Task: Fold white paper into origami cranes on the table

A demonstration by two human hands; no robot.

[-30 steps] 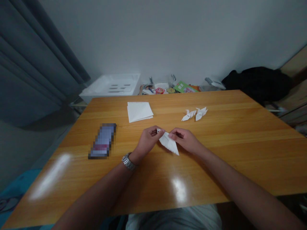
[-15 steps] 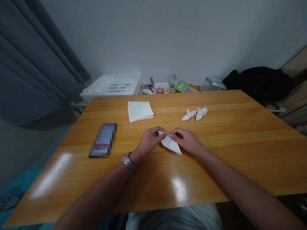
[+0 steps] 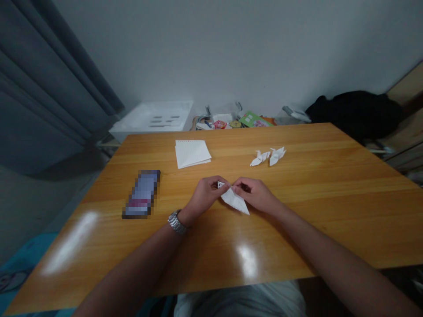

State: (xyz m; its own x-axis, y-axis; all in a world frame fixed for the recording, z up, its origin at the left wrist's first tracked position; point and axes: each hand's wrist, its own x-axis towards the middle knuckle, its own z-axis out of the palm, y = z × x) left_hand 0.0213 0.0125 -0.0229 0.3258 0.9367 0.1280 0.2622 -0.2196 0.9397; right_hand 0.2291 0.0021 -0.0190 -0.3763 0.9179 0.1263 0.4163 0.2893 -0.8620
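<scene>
A small folded white paper (image 3: 235, 201) is pinched between my two hands above the middle of the table. My left hand (image 3: 209, 192) grips its upper left part with thumb and fingers, and a metal watch (image 3: 177, 221) circles that wrist. At the paper's upper right edge my right hand (image 3: 251, 192) is closed, its fingertips close to those of the left. The paper's pointed lower end sticks out toward the front right. Beyond the right hand, two folded paper birds (image 3: 260, 158) (image 3: 277, 156) stand side by side.
White sheets (image 3: 192, 154) lie at the back of the wooden table (image 3: 330, 198). A pixelated phone (image 3: 142, 194) is on the left. Behind the table are a white tray (image 3: 158, 116), a green booklet (image 3: 254, 119) and a black cloth (image 3: 355, 112).
The lower point of the folded paper has shifted very slightly down and left. Both hands keep their hold, nearly still.
</scene>
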